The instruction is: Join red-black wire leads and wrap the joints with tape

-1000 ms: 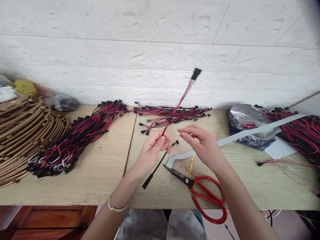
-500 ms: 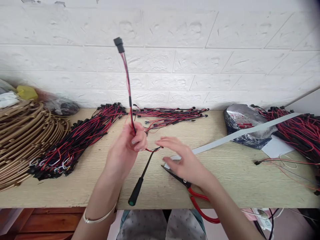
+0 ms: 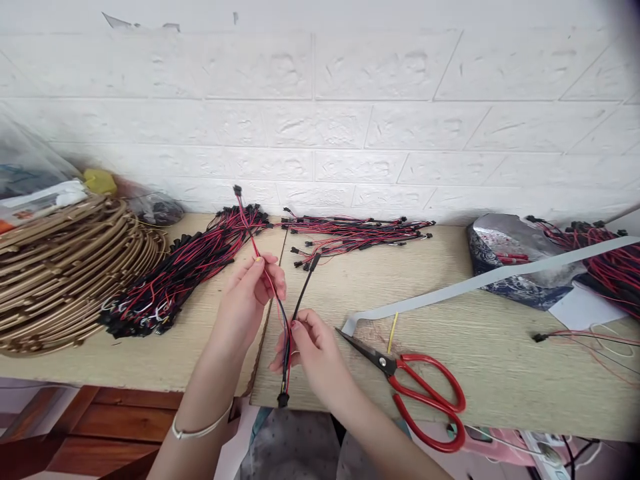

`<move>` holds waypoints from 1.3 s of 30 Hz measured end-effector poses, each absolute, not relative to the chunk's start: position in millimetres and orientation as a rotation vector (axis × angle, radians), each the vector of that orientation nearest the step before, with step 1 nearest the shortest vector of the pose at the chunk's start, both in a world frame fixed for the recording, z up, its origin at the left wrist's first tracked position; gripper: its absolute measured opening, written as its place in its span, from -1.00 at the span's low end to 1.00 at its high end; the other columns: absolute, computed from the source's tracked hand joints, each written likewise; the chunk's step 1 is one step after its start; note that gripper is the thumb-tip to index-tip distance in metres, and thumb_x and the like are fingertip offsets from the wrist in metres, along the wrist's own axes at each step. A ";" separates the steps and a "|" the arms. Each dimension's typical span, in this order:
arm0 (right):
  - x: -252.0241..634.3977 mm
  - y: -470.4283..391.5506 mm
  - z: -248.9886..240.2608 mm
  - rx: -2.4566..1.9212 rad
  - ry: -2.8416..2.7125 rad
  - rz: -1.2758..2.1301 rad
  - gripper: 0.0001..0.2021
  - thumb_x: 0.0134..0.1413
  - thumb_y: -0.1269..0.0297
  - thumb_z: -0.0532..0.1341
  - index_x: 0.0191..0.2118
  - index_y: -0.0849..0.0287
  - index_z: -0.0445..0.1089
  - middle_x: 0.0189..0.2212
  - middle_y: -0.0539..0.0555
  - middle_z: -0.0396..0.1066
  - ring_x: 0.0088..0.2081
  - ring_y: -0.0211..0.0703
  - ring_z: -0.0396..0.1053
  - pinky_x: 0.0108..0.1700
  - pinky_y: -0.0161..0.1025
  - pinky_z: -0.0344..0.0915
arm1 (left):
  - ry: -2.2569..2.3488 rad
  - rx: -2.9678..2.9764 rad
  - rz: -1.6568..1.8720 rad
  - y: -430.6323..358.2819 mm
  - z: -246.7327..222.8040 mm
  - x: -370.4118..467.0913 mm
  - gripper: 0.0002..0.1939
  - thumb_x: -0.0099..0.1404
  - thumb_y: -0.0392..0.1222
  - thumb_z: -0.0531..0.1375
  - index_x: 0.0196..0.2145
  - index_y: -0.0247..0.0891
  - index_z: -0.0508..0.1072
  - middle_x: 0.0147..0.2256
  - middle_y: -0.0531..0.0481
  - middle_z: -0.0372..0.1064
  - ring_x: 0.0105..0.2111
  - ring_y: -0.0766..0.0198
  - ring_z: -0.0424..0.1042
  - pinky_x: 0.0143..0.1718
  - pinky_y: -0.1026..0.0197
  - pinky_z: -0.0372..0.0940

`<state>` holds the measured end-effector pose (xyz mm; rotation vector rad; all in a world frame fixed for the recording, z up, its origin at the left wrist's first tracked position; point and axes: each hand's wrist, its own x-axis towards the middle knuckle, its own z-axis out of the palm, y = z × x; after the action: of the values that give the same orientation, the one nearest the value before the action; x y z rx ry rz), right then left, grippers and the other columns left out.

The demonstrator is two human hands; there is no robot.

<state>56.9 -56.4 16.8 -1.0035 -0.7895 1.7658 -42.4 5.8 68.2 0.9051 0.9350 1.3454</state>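
My left hand pinches a red and black wire harness near its upper part. A small black connector tips the strand that rises above those fingers. Lower down, my right hand is closed around the same bundle of wires. From that grip a thicker black cable slants up, and another black connector points down at the table's front edge. Red-handled scissors lie to the right of my right hand, with their tip by the end of a pale grey strip.
A heap of wire harnesses and a stack of bamboo-like hoops lie left. More harnesses lie along the wall. A patterned bag stands right, near another wire pile. A short yellow piece lies by the scissors.
The harness has come down from its raised position. My right hand has moved left and closed on the wires, uncovering the scissors. The thick black cable now points up instead of down.
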 end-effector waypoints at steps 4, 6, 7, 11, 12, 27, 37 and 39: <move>67.8 -49.5 7.7 -1.249 -0.996 1.664 -0.92 0.08 0.25 0.08 -0.38 0.12 0.24 -0.56 -0.04 0.34 -0.57 -0.20 0.36 -0.44 -0.20 0.34 | 1.015 0.843 1.282 12.4 52.9 -47.2 -0.88 0.18 -0.24 0.17 -0.35 -0.36 0.39 -0.56 0.04 0.36 -0.59 0.35 0.34 -0.53 0.31 0.23; 81.4 -43.6 12.8 -1.395 -1.239 1.359 -0.91 0.05 0.33 0.11 -0.36 0.16 0.35 -0.46 0.06 0.41 -0.42 -0.14 0.39 -0.31 -0.17 0.32 | 1.028 0.853 1.228 15.1 49.6 -48.5 -0.86 0.17 -0.23 0.18 -0.33 -0.37 0.40 -0.56 0.04 0.35 -0.60 0.37 0.31 -0.54 0.31 0.21; 89.0 -39.2 18.0 -1.430 -1.331 1.204 -0.89 0.05 0.34 0.12 -0.36 0.17 0.39 -0.41 0.11 0.43 -0.36 -0.13 0.39 -0.27 -0.17 0.30 | 1.025 0.871 1.197 16.2 49.0 -48.6 -0.85 0.16 -0.22 0.19 -0.33 -0.37 0.41 -0.57 0.06 0.33 -0.62 0.38 0.28 -0.56 0.32 0.18; 112.5 -5.7 46.9 -1.316 -1.421 1.036 -0.80 0.13 0.23 0.10 -0.32 0.16 0.45 -0.32 0.09 0.45 -0.31 -0.19 0.35 -0.29 -0.26 0.25 | 0.986 0.972 1.081 18.8 51.1 -43.3 -0.81 0.13 -0.17 0.20 -0.35 -0.38 0.43 -0.65 0.13 0.15 -0.67 0.45 0.12 -0.63 0.36 0.00; 115.0 5.6 53.0 -1.272 -1.405 1.082 -0.78 0.12 0.19 0.11 -0.32 0.16 0.45 -0.35 0.06 0.45 -0.34 -0.21 0.33 -0.33 -0.28 0.23 | 0.982 0.992 1.054 19.5 52.0 -40.4 -0.80 0.12 -0.17 0.20 -0.37 -0.38 0.44 -0.66 0.15 0.10 -0.68 0.46 0.07 -0.64 0.36 -0.05; 106.7 64.2 51.5 -0.984 -0.897 1.418 -0.60 -0.12 -0.03 0.28 -0.65 0.19 0.27 -0.82 -0.20 -0.02 -0.75 -0.46 -0.11 -0.65 -0.37 -0.18 | 0.930 1.015 0.876 23.6 36.4 -15.0 -0.63 0.14 0.09 0.19 -0.55 -0.25 0.22 -0.72 0.26 -0.14 -0.72 0.50 -0.12 -0.67 0.36 -0.12; 117.0 93.0 53.8 -0.950 -0.784 1.377 -0.64 0.03 0.15 0.24 -0.66 0.20 0.25 -0.83 -0.22 -0.09 -0.75 -0.47 -0.18 -0.67 -0.39 -0.20 | 0.984 0.962 0.819 6.2 19.4 -30.8 -0.65 0.15 0.08 0.17 -0.53 -0.27 0.26 -0.75 0.22 0.00 -0.73 0.49 -0.10 -0.69 0.36 -0.21; 118.2 94.6 53.3 -0.953 -0.782 1.368 -0.65 0.04 0.17 0.23 -0.67 0.20 0.26 -0.83 -0.22 -0.10 -0.75 -0.48 -0.18 -0.67 -0.40 -0.21 | 1.039 1.013 0.781 3.2 17.7 -33.5 -0.65 0.17 0.10 0.14 -0.51 -0.27 0.29 -0.76 0.22 0.01 -0.75 0.48 -0.13 -0.71 0.34 -0.24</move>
<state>118.2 94.6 53.3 -0.9528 -0.7817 1.3678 -33.5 3.2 17.7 1.0135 1.0385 0.7813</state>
